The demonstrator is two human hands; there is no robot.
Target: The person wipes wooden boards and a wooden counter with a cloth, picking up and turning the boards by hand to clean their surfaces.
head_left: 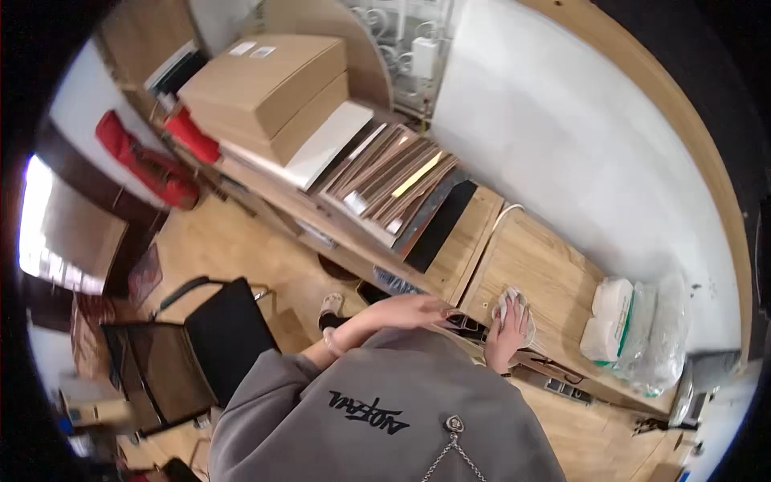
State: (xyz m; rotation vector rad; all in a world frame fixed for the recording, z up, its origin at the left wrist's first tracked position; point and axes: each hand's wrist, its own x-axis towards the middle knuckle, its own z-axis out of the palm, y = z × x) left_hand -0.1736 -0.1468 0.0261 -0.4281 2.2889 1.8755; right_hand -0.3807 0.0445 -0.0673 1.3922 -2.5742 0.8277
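My right hand (507, 336) presses a crumpled pale cloth (526, 325) against the light wooden desktop (554, 277), close to its front edge. Parts of the cloth show around and between the fingers. My left hand (414, 311) is stretched out in front of my body at the desk's front edge, fingers extended and holding nothing visible. Whether its fingertips touch the edge I cannot tell. Just below the desktop, between the two hands, is a dark slot or compartment (466, 324).
White packs of tissue (606, 321) and a clear plastic bag (658, 329) lie at the desktop's right end. Stacked flat boards (393, 181) and large cardboard boxes (265, 88) stand to the left. Behind me at left is a black chair (229, 341). A white wall (578, 120) backs the desk.
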